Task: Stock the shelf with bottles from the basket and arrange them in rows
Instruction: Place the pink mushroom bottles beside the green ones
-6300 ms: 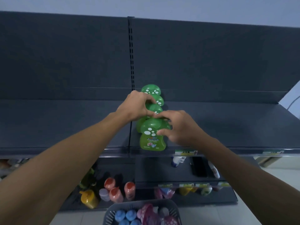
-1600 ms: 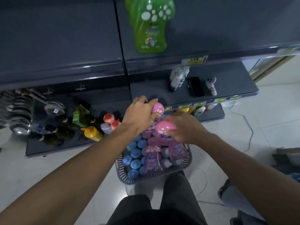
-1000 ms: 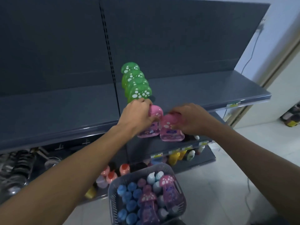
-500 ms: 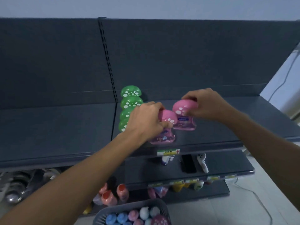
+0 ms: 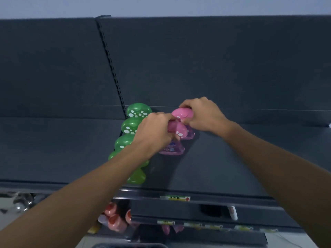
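Up on the dark shelf [image 5: 232, 167], fingers of the left hand [image 5: 154, 133] curl round the near pink bottle [image 5: 172, 149], and those of the right hand [image 5: 206, 115] pinch the far pink bottle [image 5: 182, 113] by its cap, both just beside the green row [image 5: 132, 124]. To me, the left forearm crossing that row could topple it.

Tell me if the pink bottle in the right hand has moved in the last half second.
Yes. The pink bottle in the right hand went deeper: it was level with the middle green bottles, now with the rearmost green bottle.
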Action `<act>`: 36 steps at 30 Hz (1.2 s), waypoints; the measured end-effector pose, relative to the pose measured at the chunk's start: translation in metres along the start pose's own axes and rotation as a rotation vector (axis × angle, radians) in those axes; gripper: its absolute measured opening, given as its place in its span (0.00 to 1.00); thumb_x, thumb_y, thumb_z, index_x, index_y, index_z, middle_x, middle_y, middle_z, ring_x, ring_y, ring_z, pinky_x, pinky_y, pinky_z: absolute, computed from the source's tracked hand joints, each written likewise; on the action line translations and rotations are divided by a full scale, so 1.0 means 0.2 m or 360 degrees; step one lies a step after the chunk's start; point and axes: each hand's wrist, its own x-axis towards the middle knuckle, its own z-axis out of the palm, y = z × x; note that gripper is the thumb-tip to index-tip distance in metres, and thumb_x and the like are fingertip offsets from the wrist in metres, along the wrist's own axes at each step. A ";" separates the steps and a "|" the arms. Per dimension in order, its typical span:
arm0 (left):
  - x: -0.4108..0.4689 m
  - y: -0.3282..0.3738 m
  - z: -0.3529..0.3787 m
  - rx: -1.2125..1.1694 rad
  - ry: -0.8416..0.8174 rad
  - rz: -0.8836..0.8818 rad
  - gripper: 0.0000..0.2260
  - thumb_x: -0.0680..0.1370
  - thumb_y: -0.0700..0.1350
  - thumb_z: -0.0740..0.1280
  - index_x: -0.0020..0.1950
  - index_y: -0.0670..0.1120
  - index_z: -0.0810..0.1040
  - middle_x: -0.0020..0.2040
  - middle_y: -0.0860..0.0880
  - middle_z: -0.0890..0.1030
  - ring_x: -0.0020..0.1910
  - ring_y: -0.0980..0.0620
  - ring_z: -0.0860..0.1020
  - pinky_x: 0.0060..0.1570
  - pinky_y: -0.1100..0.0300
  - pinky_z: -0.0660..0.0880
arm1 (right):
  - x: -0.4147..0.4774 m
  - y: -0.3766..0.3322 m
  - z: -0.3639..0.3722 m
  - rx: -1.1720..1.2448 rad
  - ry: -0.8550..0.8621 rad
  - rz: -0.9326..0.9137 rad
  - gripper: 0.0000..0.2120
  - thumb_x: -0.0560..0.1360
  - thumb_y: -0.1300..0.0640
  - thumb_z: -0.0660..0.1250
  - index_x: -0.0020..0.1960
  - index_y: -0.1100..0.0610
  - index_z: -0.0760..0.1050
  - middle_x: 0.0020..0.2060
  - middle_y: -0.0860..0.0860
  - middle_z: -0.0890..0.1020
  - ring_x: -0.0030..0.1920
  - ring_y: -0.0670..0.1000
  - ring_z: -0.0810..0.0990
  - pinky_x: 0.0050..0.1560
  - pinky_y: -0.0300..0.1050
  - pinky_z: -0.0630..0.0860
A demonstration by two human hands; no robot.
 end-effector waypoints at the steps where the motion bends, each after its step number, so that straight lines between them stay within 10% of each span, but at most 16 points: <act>1: 0.02 -0.01 0.01 0.0014 -0.0005 -0.0014 0.23 0.66 0.55 0.80 0.59 0.55 0.82 0.50 0.51 0.82 0.50 0.46 0.79 0.48 0.49 0.79 | 0.03 0.01 0.01 -0.0008 -0.0003 -0.0001 0.20 0.69 0.46 0.73 0.60 0.45 0.78 0.52 0.47 0.84 0.53 0.56 0.81 0.54 0.52 0.79; 36: 0.11 -0.05 0.08 0.0149 -0.0096 0.0004 0.30 0.71 0.57 0.77 0.67 0.45 0.74 0.57 0.47 0.76 0.56 0.45 0.77 0.52 0.51 0.76 | 0.26 -0.02 0.08 0.0063 -0.0047 -0.0022 0.24 0.74 0.50 0.71 0.69 0.47 0.73 0.60 0.49 0.81 0.60 0.55 0.79 0.58 0.53 0.77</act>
